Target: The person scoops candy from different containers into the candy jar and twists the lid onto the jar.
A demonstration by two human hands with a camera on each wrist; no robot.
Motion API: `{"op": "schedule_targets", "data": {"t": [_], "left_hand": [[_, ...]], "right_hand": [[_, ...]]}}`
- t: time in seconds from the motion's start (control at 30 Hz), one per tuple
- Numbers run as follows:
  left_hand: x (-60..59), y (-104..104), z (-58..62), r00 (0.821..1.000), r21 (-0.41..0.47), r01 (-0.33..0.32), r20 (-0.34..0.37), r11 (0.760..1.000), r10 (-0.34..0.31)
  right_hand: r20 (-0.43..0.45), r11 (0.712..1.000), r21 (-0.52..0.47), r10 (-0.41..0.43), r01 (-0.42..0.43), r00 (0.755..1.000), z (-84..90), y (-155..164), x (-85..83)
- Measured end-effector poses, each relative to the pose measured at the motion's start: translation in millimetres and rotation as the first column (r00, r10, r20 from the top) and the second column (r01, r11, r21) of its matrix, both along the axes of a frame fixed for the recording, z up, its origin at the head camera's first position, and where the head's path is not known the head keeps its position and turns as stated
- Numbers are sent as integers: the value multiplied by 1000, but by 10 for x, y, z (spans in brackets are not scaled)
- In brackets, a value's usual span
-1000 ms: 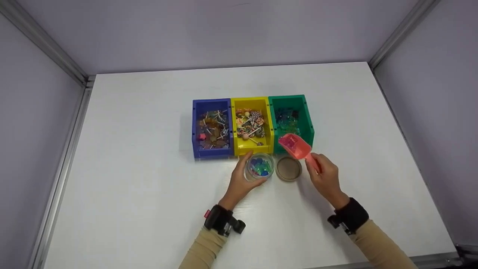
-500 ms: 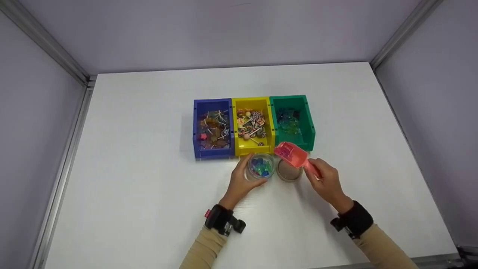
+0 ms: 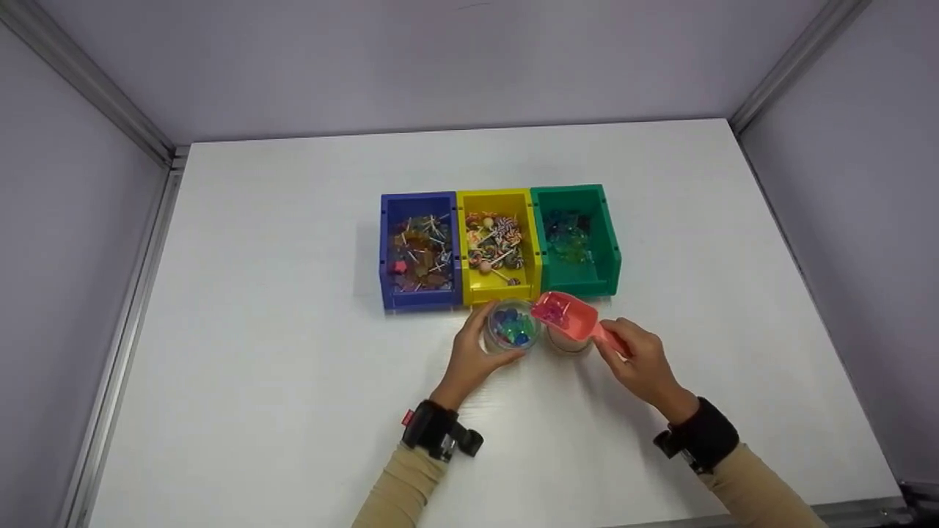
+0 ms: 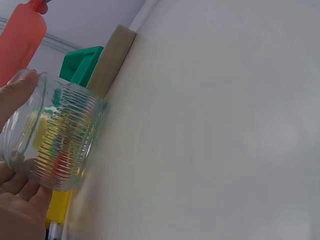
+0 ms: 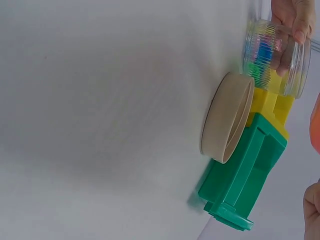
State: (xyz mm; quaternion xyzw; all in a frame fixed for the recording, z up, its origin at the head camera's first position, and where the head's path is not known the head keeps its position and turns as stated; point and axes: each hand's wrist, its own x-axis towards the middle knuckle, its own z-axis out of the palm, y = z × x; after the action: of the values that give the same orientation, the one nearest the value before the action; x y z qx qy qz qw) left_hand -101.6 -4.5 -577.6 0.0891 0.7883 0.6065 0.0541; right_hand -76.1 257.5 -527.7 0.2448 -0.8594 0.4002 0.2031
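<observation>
Jar [image 3: 511, 328]: a small, clear glass one with ribbed walls, stood on the white table [image 3: 279, 367] just in front of the yellow bin [image 3: 499, 242]. Blue and green beads are seen lying inside it, with touches of red. It is held by the left hand [image 3: 469, 359], whose thumb and fingers are curled round its sides; in the left wrist view the ridges of the glass [image 4: 60, 145] are plainly shown.

A pink plastic scoop [image 3: 566, 317] is gripped by its handle in the right hand [image 3: 640, 361]. Its mouth is pointed toward ten o'clock, close beside the jar's rim, and pink beads are carried in its bowl. Half a second earlier the scoop was held farther toward one o'clock, nearer the green bin [image 3: 579, 238]; since then it has been brought down and left, so that the round tan lid [image 3: 568, 343] beneath it is now mostly covered.

The lid is shown as a shallow disc with a raised rim [image 5: 225, 117]. Three square-sided plastic bins, blue [image 3: 418, 249], yellow and green, are set touching in a row at twelve o'clock from the jar.
</observation>
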Motion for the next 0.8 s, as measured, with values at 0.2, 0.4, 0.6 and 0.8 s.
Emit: {"op": "schedule_targets", "data": {"t": [0.2,0.4,0.6,0.8], "left_hand": [[7,4,-8,1000,5,-4,-5,1000,4],[25,20,-24,1000,15,-18,-14,1000,18],[19,17,-28,1000,17,-25,-10,1000,25],[15,6,-35,1000,41,-25,-17,999,26]], "right_hand": [[1,997,35,66,-66,998,36,-6,16],[27,991,87,101,-103,995,30,1,29],[39,986,119,110,-114,993,22,-1,25],[47,977,168,127,-133,991,52,4,6]]}}
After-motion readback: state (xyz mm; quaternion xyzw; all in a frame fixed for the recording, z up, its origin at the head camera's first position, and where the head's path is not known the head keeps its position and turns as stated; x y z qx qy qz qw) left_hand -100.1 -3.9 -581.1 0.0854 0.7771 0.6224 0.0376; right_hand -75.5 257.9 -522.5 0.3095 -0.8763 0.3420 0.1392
